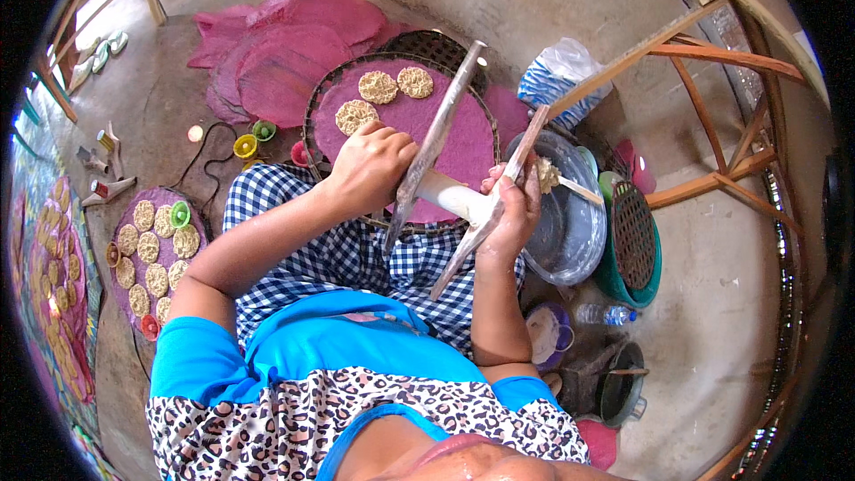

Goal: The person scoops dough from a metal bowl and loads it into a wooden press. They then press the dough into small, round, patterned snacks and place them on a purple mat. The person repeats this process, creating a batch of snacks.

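Observation:
Above my lap, both hands grip a hand-held dough press (452,196), a white tube between two long wooden bars, held tilted. My left hand (372,165) is closed at the left bar, its fingertips partly hidden. My right hand (512,214) wraps around the right bar beside the tube's end. Just past my right fingers shows a pale lump of dough (547,175), with a light stick (581,190) next to it. Beneath the press lies a round tray (459,138) lined with pink cloth, carrying three round, pale noodle-like cakes (378,87) toward its far left.
To the right stand a grey basin (570,232), a green tub (655,272) with a woven lid, a water bottle (606,313) and a wooden frame (704,116). On the left, several more cakes cover a pink mat (142,205). Pink cloths (285,49) lie beyond the tray.

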`<state>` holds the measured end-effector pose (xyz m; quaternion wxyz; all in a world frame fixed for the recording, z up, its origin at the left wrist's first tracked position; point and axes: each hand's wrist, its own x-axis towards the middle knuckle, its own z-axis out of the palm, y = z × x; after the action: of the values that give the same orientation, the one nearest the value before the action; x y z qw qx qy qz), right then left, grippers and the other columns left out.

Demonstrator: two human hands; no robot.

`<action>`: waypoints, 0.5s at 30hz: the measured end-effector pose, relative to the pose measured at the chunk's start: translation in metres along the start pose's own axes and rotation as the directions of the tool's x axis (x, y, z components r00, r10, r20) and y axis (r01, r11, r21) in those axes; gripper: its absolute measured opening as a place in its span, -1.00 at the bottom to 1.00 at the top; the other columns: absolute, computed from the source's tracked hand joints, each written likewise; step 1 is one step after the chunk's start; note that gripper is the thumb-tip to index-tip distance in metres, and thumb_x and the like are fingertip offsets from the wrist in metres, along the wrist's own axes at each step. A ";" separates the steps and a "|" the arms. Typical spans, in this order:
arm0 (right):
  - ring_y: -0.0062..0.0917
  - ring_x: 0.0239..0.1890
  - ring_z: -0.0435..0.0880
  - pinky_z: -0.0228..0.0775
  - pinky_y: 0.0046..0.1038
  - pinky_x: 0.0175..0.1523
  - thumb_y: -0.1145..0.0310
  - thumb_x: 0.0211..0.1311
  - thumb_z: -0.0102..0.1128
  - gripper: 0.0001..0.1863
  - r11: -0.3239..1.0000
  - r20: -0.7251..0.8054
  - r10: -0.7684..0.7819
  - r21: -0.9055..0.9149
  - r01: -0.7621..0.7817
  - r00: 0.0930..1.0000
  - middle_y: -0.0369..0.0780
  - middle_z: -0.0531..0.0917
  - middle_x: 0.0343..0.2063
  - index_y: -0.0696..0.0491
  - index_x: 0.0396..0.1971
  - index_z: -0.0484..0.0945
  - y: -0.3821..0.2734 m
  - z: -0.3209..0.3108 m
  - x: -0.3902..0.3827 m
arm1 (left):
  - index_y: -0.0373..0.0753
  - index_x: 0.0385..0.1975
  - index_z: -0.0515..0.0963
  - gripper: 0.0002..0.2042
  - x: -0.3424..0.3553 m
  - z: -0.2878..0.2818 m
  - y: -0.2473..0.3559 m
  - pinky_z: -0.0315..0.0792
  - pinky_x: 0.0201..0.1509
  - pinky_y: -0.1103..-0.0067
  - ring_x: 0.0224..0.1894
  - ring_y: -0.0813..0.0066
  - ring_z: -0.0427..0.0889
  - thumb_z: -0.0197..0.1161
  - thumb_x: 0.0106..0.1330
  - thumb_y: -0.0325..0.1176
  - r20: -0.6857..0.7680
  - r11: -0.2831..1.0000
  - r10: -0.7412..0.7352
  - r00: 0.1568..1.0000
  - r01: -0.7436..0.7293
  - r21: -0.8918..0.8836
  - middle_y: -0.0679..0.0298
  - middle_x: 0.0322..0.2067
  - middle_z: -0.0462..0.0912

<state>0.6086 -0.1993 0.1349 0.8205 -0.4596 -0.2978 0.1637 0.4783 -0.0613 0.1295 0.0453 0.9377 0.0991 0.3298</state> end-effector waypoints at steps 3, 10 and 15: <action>-0.48 -0.13 0.45 0.26 -0.47 0.01 0.52 -0.05 0.03 -0.42 0.879 0.224 -0.320 -0.292 0.376 0.921 -0.06 0.43 -0.08 0.32 0.06 0.21 0.003 0.005 -0.015 | -0.24 -0.45 0.44 -0.73 0.002 0.006 -0.003 0.32 -0.18 0.47 -0.36 0.31 0.53 0.20 -0.22 -0.33 -0.050 0.990 0.138 0.989 -0.140 -0.023 0.24 -0.50 0.48; -0.31 0.09 0.30 0.01 -0.34 0.22 0.44 -0.01 0.09 -0.23 0.937 0.161 -0.099 -0.317 0.147 0.982 0.01 0.32 0.00 0.24 0.18 -0.11 0.005 0.035 -0.014 | -0.23 -0.50 0.44 -0.76 -0.001 0.010 -0.015 0.34 -0.22 0.47 -0.37 0.32 0.55 0.20 -0.21 -0.30 0.154 0.988 0.140 0.978 -0.128 -0.087 0.23 -0.51 0.51; -0.28 -0.02 0.41 0.20 -0.28 0.14 0.18 -0.11 0.22 -0.14 0.953 0.463 0.293 -0.073 -0.294 0.837 0.00 0.38 -0.05 0.16 0.17 -0.01 -0.028 0.031 0.043 | -0.15 -0.55 0.46 -0.90 0.010 0.016 -0.012 0.24 -0.05 0.41 -0.33 0.40 0.50 0.10 -0.04 -0.31 0.160 0.958 0.226 0.961 -0.190 -0.214 0.32 -0.54 0.50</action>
<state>0.6216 -0.1701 0.1852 0.6896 -0.4461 -0.4128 0.3937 0.4935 -0.0483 0.1215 0.1115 0.9601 -0.0380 0.2534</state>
